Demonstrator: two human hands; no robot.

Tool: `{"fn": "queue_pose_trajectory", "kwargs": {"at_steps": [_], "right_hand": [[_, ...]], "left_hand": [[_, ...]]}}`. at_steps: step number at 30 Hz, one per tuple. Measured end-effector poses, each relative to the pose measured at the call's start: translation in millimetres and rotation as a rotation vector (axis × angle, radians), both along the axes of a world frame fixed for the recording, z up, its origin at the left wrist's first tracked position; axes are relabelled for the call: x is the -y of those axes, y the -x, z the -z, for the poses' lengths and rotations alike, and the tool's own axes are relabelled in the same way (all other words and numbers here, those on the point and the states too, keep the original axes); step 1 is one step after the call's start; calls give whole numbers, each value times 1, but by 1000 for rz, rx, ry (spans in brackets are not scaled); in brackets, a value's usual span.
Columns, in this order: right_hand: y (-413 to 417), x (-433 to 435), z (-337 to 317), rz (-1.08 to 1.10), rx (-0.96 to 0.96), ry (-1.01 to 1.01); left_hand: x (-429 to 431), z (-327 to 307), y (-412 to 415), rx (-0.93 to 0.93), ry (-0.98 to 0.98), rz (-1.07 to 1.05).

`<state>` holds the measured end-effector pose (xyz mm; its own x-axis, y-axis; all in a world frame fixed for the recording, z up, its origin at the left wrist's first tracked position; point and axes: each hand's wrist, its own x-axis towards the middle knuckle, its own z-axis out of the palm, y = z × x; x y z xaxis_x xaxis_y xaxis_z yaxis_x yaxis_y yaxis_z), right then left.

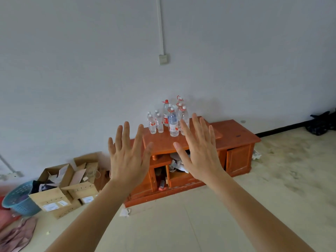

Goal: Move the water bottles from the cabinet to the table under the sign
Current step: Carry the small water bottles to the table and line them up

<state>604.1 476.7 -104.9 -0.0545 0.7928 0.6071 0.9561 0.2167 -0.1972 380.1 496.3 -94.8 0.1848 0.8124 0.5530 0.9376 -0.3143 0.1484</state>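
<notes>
Our left hand (127,160) & right hand (200,157) are up, holding nothing; fingers (126,135) straight, spread wide. The clear plastic water bottles (172,122), red & white caps, stand clustered on the low orange-brown wooden cabinet (234,133), beyond the fingertips, betw. the two hands, untouched. We judge this the approach. We'd step closer, grip front bottles first, one per hand, mid-body, lifting straight up so the tight cluster doesn't topple. The table & sign aren't in view.

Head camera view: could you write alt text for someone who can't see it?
The left hand and right hand, fingers spread, hold nothing in front of a low orange cabinet. Water bottles stand clustered on its top; cardboard boxes sit on the floor beside it.
</notes>
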Motion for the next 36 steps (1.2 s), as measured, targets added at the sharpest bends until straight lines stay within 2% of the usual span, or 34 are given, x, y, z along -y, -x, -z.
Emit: {"fn": "queue_pose_trajectory", "kwargs": {"at_steps": [8,12,21,26,29,33,36], "right_hand": [[-16,-216,-9,-28,16,77],[-7,-316,5,-83,84,129],[12,-545,46,-19,107,249],[0,-651,55,5,36,295],[-18,-702,79,1,-39,361],[-43,-772,109,-117,-128,408],[-49,-813,131,-201,-226,490]], "left_hand": [[-200,-2,-3,-19,37,-71],[-297,16,12,-13,75,-101],[-536,63,30,-8,206,-73],[-654,66,16,-25,265,-23],[-711,90,-5,-30,356,10],[-778,122,-32,-81,459,31],[-808,144,-40,-50,538,11]]}}
